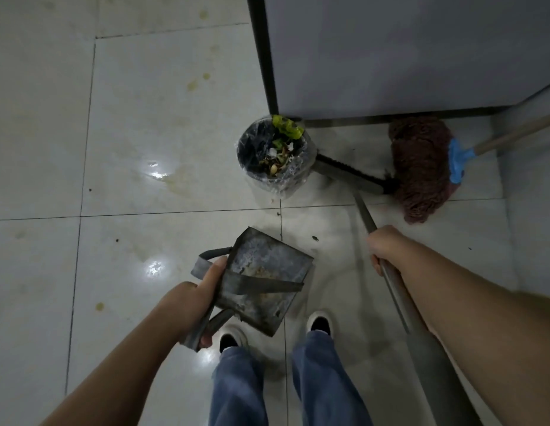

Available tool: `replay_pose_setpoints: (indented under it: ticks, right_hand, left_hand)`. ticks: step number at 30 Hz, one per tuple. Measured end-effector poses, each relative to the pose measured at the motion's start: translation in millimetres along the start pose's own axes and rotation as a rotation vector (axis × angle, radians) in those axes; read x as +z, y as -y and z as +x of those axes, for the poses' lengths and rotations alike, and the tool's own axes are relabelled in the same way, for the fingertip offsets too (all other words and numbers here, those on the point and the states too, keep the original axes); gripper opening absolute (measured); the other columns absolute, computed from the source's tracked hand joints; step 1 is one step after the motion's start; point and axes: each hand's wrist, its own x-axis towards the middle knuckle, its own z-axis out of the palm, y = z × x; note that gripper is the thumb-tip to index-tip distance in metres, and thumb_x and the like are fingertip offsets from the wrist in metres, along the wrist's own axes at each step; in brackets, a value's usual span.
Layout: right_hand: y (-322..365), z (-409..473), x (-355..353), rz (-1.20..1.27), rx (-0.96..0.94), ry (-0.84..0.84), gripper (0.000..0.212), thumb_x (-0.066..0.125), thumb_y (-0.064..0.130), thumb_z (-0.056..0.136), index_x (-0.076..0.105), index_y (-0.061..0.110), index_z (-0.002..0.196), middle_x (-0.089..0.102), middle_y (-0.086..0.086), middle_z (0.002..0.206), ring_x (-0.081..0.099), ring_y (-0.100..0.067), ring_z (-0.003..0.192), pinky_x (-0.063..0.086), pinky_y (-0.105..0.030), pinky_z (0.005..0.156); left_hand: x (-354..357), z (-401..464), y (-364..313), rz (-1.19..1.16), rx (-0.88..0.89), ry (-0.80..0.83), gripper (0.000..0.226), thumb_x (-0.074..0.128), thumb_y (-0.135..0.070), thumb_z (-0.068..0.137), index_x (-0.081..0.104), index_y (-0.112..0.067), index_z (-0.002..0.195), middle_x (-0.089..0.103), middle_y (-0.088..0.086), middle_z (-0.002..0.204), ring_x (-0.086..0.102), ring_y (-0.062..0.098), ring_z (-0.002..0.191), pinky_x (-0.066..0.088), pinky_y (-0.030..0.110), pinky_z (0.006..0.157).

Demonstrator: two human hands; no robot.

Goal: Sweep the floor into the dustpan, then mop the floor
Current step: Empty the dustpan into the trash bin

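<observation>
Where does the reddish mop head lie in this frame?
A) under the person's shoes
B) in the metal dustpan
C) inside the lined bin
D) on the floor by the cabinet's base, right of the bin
D: the mop head rests on the floor tiles below the cabinet, right of the bin.

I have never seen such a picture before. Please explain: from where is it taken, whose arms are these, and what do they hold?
There is one picture, taken by a camera on a person's head, looking down at a tiled floor. The left hand grips the handle of a metal dustpan with some dirt inside. The right hand grips the long handle of a broom. Ahead stand a small bin full of rubbish and a reddish mop lying on the floor. Below are the person's legs and shoes.
</observation>
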Motion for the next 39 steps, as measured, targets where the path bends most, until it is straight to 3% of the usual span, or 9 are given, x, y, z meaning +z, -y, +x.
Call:
replay_pose_setpoints:
  ticks: [2, 5, 7, 9, 11, 15, 25, 31, 39]
  right_hand:
    - [-20.2, -11.4, 18.2, -0.039, 0.061, 0.012, 0.034, 0.031, 0.007, 0.100, 0.038, 0.004, 0.066, 0.042, -0.005, 0.024, 0.044, -0.019, 0.036, 0.028, -0.008, 0.023]
    - [-38.7, -35.3, 40.7, -0.107, 0.149, 0.028, 0.025, 0.031, 0.009, 0.101, 0.050, -0.006, 0.104, 0.046, -0.015, 0.046, 0.039, -0.015, 0.016, 0.030, -0.010, 0.028]
    - [-47.6, -49.9, 55.4, -0.145, 0.115, 0.060, 0.031, 0.031, 0.007, 0.100, 0.049, -0.007, 0.121, 0.045, -0.014, 0.059, 0.045, -0.019, 0.033, 0.035, -0.020, 0.033]
    - [-56.7, -61.4, 68.0, -0.198, 0.076, 0.082, 0.034, 0.033, 0.005, 0.099, 0.049, -0.008, 0.126, 0.044, -0.011, 0.061, 0.042, -0.020, 0.046, 0.036, -0.026, 0.043]
    - [-67.3, -74.9, 77.1, -0.222, 0.074, 0.096, 0.032, 0.033, 0.006, 0.099, 0.051, -0.005, 0.124, 0.045, -0.010, 0.057, 0.043, -0.018, 0.042, 0.036, -0.024, 0.041]
    - [-87.7, -100.2, 87.8, -0.130, 0.023, 0.106, 0.023, 0.032, 0.010, 0.099, 0.053, 0.002, 0.106, 0.045, -0.008, 0.045, 0.039, -0.011, 0.021, 0.032, -0.016, 0.031]
    - [-23.1, -67.3, 108.0, -0.192, -0.017, -0.002, 0.029, 0.041, 0.004, 0.096, 0.053, -0.011, 0.117, 0.051, -0.020, 0.068, 0.050, -0.028, 0.058, 0.041, -0.033, 0.058]
    - [-40.9, -68.4, 134.0, -0.339, 0.013, 0.028, 0.026, 0.040, 0.007, 0.098, 0.052, -0.004, 0.119, 0.048, -0.011, 0.045, 0.043, -0.020, 0.044, 0.037, -0.023, 0.043]
    - [-135.6, -110.6, 108.0, 0.148, 0.036, -0.051, 0.023, 0.039, 0.026, 0.099, 0.057, 0.014, 0.091, 0.047, -0.004, 0.042, 0.041, -0.015, 0.031, 0.036, -0.019, 0.038]
  left_hand:
    - [-2.6, 6.9, 10.3, 0.055, 0.070, -0.022, 0.068, 0.020, -0.068, 0.085, 0.052, -0.008, 0.078, 0.059, 0.014, 0.058, 0.060, 0.020, 0.053, 0.044, 0.027, 0.052]
    - [-8.6, 10.5, 27.5, 0.054, 0.062, -0.034, 0.068, 0.019, -0.064, 0.089, 0.058, -0.014, 0.064, 0.058, 0.009, 0.059, 0.062, 0.023, 0.066, 0.048, 0.032, 0.069]
    - [-14.4, 11.4, 34.2, 0.027, 0.021, 0.001, 0.068, 0.026, -0.065, 0.088, 0.059, -0.011, 0.066, 0.060, 0.011, 0.061, 0.064, 0.026, 0.066, 0.053, 0.035, 0.073]
    - [-21.2, 15.2, 43.1, 0.006, 0.001, 0.025, 0.065, 0.029, -0.064, 0.088, 0.061, -0.010, 0.073, 0.065, 0.008, 0.051, 0.066, 0.020, 0.052, 0.054, 0.026, 0.056]
    - [-28.7, 16.7, 52.1, 0.074, 0.020, 0.028, 0.064, 0.027, -0.063, 0.089, 0.062, -0.011, 0.079, 0.062, 0.000, 0.040, 0.060, 0.009, 0.038, 0.044, 0.018, 0.042]
    - [-47.6, 17.6, 69.0, 0.086, 0.046, 0.065, 0.062, 0.022, -0.061, 0.089, 0.062, -0.014, 0.092, 0.065, 0.009, 0.049, 0.063, 0.015, 0.042, 0.047, 0.024, 0.053]
    - [-60.5, 33.4, 89.0, 0.202, 0.114, 0.098, 0.072, 0.021, -0.063, 0.085, 0.065, -0.007, 0.080, 0.065, 0.013, 0.048, 0.067, 0.017, 0.054, 0.047, 0.027, 0.066]
    - [-59.5, 43.9, 82.0, 0.139, 0.040, 0.076, 0.065, 0.028, -0.065, 0.083, 0.056, -0.007, 0.074, 0.062, 0.014, 0.043, 0.065, 0.024, 0.049, 0.050, 0.028, 0.063]
    - [-60.6, 39.5, 71.6, -0.017, 0.080, 0.003, 0.050, 0.040, -0.045, 0.090, 0.062, -0.007, 0.066, 0.059, 0.004, 0.039, 0.056, 0.012, 0.036, 0.039, 0.024, 0.049]
